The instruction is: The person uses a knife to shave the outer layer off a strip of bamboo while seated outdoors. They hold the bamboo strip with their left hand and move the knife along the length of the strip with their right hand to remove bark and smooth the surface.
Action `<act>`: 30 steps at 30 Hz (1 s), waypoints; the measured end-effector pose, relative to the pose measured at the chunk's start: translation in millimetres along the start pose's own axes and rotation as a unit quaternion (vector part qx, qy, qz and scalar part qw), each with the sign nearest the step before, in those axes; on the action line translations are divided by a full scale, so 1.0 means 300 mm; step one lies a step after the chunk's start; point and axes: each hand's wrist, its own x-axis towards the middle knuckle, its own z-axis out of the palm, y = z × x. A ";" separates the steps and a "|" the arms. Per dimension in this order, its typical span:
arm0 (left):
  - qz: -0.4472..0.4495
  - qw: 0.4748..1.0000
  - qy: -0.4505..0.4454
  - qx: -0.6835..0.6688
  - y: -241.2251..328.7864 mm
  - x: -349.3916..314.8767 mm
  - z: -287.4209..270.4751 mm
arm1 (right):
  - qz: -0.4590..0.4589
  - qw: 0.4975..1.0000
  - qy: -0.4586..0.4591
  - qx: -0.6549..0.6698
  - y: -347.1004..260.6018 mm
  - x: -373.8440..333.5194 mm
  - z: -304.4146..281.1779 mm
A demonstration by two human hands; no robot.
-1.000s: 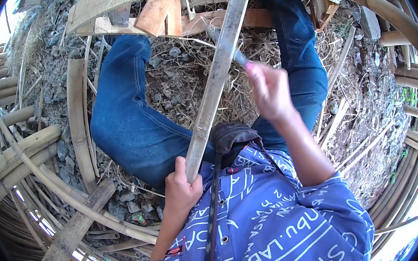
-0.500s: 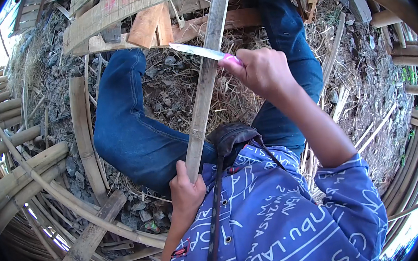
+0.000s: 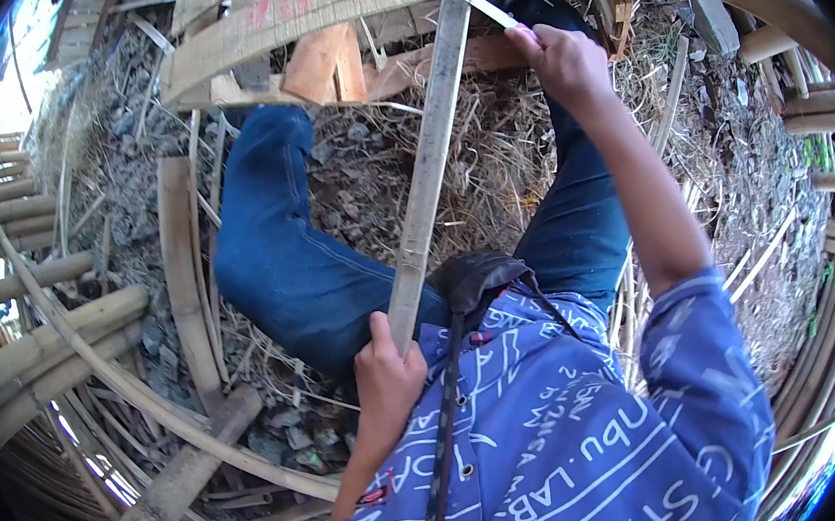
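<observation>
A long, flat bamboo strip (image 3: 426, 174) runs from my lap up to a wooden plank (image 3: 333, 12) across the far side. Its near end is gripped in my left hand (image 3: 388, 372), close to my belly. My right hand (image 3: 565, 67) is closed around a knife whose handle shows a bit of pink. The pale knife blade (image 3: 476, 2) points up and left, its tip over the strip's far part, near the plank. Whether the blade touches the strip I cannot tell.
Behind my left knee stand a wooden block (image 3: 323, 66) and a low timber under the plank. Bamboo pieces (image 3: 185, 273) lie at the left, beside stacked bamboo poles (image 3: 55, 356). More poles (image 3: 830, 110) line the right. Stones and dry shavings (image 3: 361, 191) cover the ground between my legs.
My right hand and the knife have moved away from me, up along the strip and slightly right. My left hand still grips the near end, and the view has shifted a little.
</observation>
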 end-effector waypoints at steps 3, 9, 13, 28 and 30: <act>-0.005 1.000 0.005 -0.003 -0.030 0.000 0.015 | -0.001 1.000 -0.012 0.016 0.010 0.000 -0.043; 0.011 1.000 0.005 -0.011 -0.030 -0.001 -0.002 | 0.056 0.997 0.002 0.053 -0.008 -0.051 0.021; 0.000 0.999 -0.019 -0.032 -0.034 -0.029 -0.021 | 0.052 0.998 0.012 -0.019 0.026 0.006 0.021; -0.042 0.998 -0.051 -0.003 -0.036 -0.055 -0.027 | 0.041 0.980 -0.068 0.182 -0.144 -0.141 -0.079; -0.036 0.999 -0.026 -0.004 -0.033 -0.067 -0.030 | 0.019 0.989 -0.086 0.117 -0.125 -0.104 -0.056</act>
